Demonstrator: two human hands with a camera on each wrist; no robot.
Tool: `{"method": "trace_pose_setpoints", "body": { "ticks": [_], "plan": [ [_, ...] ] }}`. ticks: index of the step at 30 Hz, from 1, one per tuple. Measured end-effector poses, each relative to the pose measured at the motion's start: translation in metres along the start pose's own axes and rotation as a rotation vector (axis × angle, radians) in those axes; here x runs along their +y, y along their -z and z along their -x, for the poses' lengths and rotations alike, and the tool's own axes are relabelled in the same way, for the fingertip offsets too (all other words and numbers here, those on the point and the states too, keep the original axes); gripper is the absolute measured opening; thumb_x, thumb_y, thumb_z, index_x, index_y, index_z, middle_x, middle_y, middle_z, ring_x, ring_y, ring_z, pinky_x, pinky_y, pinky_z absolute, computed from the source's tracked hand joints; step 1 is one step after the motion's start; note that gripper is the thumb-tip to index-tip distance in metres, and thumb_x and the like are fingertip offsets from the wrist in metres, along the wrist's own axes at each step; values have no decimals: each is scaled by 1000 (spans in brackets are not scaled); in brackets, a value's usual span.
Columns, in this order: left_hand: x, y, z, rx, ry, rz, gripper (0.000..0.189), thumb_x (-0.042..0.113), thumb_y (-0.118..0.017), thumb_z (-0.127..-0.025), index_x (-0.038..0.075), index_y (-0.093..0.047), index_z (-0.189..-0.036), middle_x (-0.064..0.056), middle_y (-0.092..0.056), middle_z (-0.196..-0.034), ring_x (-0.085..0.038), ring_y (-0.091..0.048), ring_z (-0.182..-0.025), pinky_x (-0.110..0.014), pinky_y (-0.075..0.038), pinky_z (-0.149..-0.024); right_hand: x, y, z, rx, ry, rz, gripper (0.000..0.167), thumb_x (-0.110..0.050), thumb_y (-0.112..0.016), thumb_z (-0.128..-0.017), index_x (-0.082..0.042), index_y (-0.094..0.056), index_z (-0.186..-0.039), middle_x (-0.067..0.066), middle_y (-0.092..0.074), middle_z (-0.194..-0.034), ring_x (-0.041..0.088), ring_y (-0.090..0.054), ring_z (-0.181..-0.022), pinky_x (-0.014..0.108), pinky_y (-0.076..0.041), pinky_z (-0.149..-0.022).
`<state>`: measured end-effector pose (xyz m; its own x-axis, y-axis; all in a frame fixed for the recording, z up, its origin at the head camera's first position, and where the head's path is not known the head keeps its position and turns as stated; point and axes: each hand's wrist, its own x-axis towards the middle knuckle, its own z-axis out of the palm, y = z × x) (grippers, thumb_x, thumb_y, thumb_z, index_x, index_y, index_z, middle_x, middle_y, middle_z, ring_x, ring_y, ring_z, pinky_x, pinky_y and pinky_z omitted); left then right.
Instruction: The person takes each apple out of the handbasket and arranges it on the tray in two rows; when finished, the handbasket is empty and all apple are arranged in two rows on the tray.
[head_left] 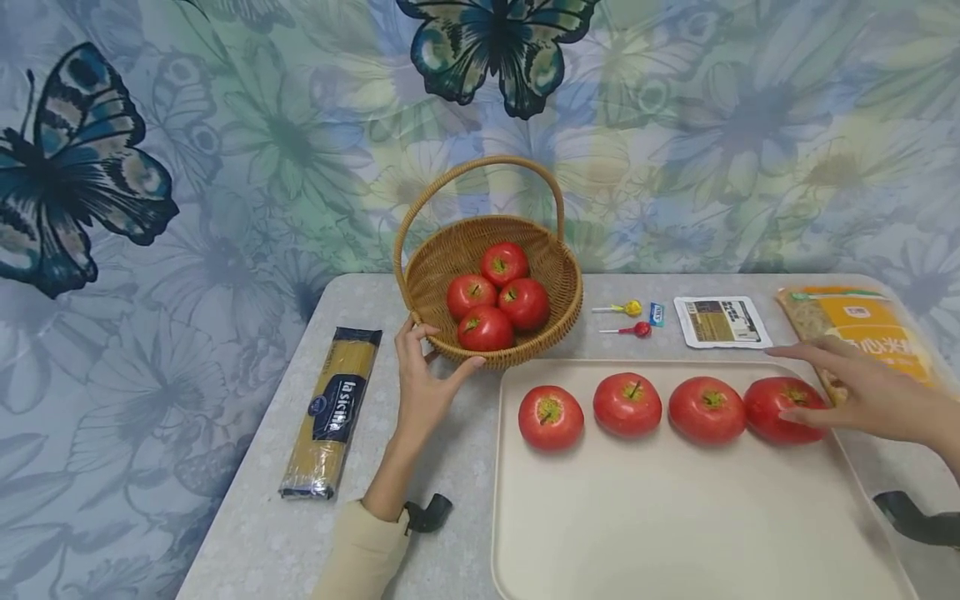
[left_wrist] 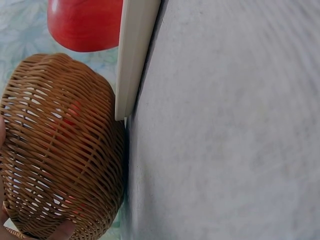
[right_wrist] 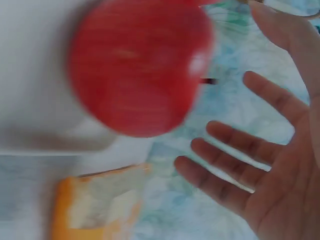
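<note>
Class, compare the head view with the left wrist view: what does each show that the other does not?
Only the head view: the pasta packet, two lollipops and the right hand.

Only the left wrist view: the outer weave of the basket close up, with red glimpsed through its gaps.

Both: the basket, the left hand, the tray and at least one red apple.

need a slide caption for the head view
Left hand holds a basket of four apples; right hand, open, beside four more apples on a tray.
</note>
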<state>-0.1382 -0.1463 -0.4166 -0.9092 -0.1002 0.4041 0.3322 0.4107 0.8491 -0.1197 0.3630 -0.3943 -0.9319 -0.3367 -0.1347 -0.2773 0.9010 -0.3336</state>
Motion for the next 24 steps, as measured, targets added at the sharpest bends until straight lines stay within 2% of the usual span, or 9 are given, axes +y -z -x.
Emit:
{"method": "trace_pose_setpoints", "body": {
  "ticks": [4, 8, 10, 12, 13, 16, 18, 20, 24],
  "plan": [
    [-1, -1, 0, 4, -7, 1, 67, 17, -85, -77, -8, -40, -120, -31, -18, -152, -42, -23, -144, -59, -46, -101, -12, 13, -6, 74, 63, 44, 81, -38, -87, -71, -11, -49, -137, 30, -39, -140, 48, -48, -108, 66, -51, -75],
    [0, 0, 1, -1, -8, 3, 67, 17, -85, -77, -8, -40, -120, -31, -17, -152, -43, -22, -144, -60, -45, -101, -27, 20, -17, 73, 109, 15, 77, -37, -87, -71, -14, -52, -136, 26, -41, -142, 52, -36, -129, 69, -47, -83],
    [0, 1, 1, -1, -3, 5, 66, 16, -85, -77, -8, -40, -120, -31, -17, -153, -44, -23, -143, -60, -45, -101, -40, 23, -24, 41, 107, -9, 76, -41, -85, -73, -16, -52, -137, 25, -40, -145, 53, -25, -136, 74, -37, -94],
    [0, 2, 2, 3, 2, 5, 66, 17, -85, -77, -8, -40, -120, -31, -17, -153, -45, -23, -143, -60, -45, -101, -57, 25, -34, 28, 143, -16, 75, -44, -83, -74, -18, -53, -137, 20, -47, -140, 49, -28, -137, 78, -28, -98],
    [0, 2, 3, 5, 1, 6, 67, 17, -85, -77, -9, -40, -120, -31, -17, -153, -45, -24, -143, -60, -45, -101, -67, 27, -39, 23, 162, -18, 74, -46, -83, -74, -21, -53, -137, 16, -49, -139, 46, -36, -134, 79, -25, -99],
    [0, 2, 3, 9, 4, 5, 67, 17, -85, -77, -8, -40, -120, -31, -17, -153, -44, -24, -143, -60, -45, -101, -97, 29, -60, 45, 312, -25, 67, -46, -81, -78, -26, -54, -136, 7, -53, -134, 30, -53, -119, 64, -38, -102],
    [1, 2, 2, 5, 5, 5, 67, 17, -84, -78, -9, -40, -120, -31, -17, -153, -44, -24, -143, -60, -45, -101, -117, 30, -77, 69, 435, -26, 63, -42, -81, -79, -28, -55, -135, 1, -55, -130, 22, -56, -113, 52, -51, -90],
    [1, 2, 2, 1, 7, 6, 67, 17, -84, -78, -9, -40, -120, -31, -17, -153, -44, -24, -143, -60, -45, -101, -136, 29, -95, 89, 555, -41, 61, -37, -81, -81, -25, -56, -135, -2, -57, -125, 18, -56, -111, 40, -57, -81],
    [2, 1, 2, -6, 7, 0, 66, 17, -84, -78, -8, -40, -120, -31, -16, -153, -44, -24, -143, -60, -45, -101, -175, 26, -130, 100, 688, -66, 59, -35, -80, -81, -24, -57, -134, 1, -57, -126, 20, -54, -115, 42, -54, -89]
  ]
}}
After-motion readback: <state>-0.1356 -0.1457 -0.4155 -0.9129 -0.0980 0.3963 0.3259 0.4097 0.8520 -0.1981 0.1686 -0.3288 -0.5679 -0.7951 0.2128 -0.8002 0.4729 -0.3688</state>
